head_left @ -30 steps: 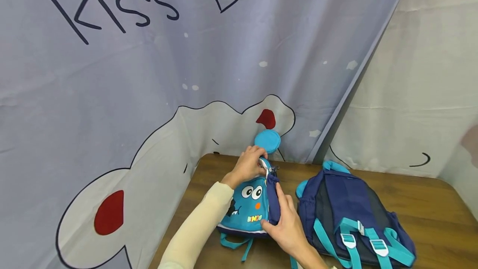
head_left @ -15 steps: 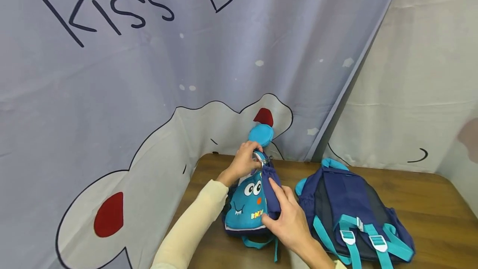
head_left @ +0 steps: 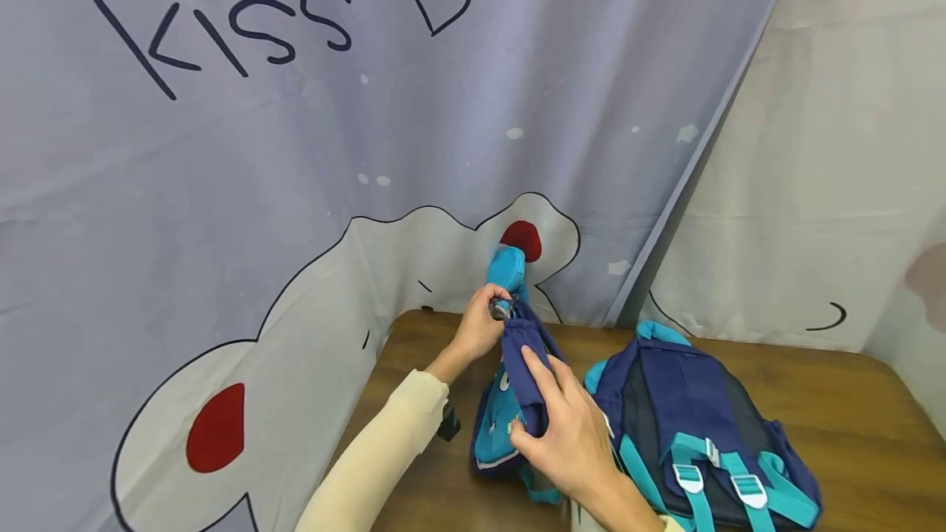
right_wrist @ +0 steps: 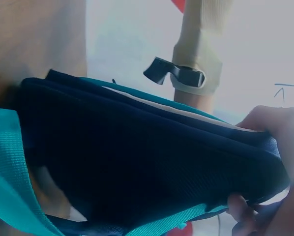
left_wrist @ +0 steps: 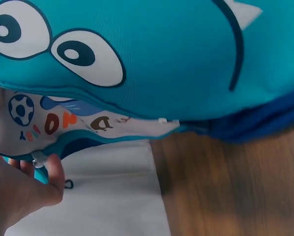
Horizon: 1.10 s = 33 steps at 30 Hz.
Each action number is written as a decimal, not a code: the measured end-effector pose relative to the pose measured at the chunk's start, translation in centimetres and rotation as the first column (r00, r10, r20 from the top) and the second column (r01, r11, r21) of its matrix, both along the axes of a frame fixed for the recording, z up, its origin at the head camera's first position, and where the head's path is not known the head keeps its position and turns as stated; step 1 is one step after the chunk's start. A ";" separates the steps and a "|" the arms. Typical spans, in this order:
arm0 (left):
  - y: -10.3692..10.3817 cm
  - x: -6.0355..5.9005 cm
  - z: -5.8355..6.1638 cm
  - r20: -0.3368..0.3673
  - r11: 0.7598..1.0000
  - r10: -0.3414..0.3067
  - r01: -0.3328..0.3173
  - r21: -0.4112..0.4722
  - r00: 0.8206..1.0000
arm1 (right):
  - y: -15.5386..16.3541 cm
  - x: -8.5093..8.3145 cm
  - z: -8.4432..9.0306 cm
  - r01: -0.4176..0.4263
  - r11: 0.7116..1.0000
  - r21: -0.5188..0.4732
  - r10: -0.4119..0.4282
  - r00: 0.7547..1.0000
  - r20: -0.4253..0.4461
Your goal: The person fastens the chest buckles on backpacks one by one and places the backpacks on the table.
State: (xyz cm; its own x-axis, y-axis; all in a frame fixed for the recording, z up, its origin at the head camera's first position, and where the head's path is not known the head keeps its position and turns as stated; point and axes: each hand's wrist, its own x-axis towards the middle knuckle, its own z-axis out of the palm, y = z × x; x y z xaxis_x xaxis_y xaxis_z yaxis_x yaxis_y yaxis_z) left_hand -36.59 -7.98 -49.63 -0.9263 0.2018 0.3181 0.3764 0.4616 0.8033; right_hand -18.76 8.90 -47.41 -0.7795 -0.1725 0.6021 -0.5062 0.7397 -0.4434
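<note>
— What sits furthest left?

— A lavender fabric backdrop printed with a white cartoon face and red cheeks (head_left: 222,401), hanging behind the brown wooden counter (head_left: 850,409). A cream sleeve (head_left: 369,466) reaches in from the near left.

— And the left hand?

— The left hand (head_left: 479,328) is at the far top of the small turquoise fabric backpack with cartoon eyes (head_left: 497,425), fingers curled and pinching something small and metallic there. It is probably the zip pull, though it is too small to say for sure. In the left wrist view the pocket along the turquoise front gapes, showing a white printed lining (left_wrist: 63,123).

— Where is that backpack exactly?

— Standing on edge on the counter near its left end, its bottom on the wood, its navy side panel (head_left: 523,376) facing the camera. A round turquoise ear (head_left: 506,269) sticks up at the far top.

— The right hand?

— The right hand (head_left: 565,433) grips the navy side panel, fingers wrapped over it, thumb on the near side.

— Further right?

— A larger navy fabric backpack with turquoise straps (head_left: 695,425) lies flat, straps up, just beside the small one; I cannot tell whether they touch.
</note>
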 end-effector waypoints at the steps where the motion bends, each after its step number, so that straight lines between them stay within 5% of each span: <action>1: 0.0 0.1 0.0 0.006 1.000 -0.002 0.002 0.018 1.000 | 0.0 0.0 0.2 -0.005 1.000 0.009 0.005 1.000 -0.007; 10: -0.5 0.0 0.1 0.013 0.992 -0.065 0.063 0.111 0.998 | -0.4 -0.4 1.0 -0.063 0.996 0.059 0.067 0.995 -0.076; 24: -3.4 -0.1 0.8 0.128 0.986 -0.168 0.169 -0.002 0.978 | -1.0 -0.3 -3.4 -0.036 0.992 0.118 0.058 0.980 -0.190; 27: -4.1 0.0 1.1 0.167 0.977 -0.210 0.211 0.014 0.963 | -1.1 -0.3 -4.5 -0.023 0.989 0.147 0.051 0.981 -0.189; 33: -5.6 0.5 1.7 0.338 0.965 -0.259 0.224 0.140 0.905 | -1.2 -0.2 -6.8 -0.025 0.981 0.191 0.071 0.969 -0.237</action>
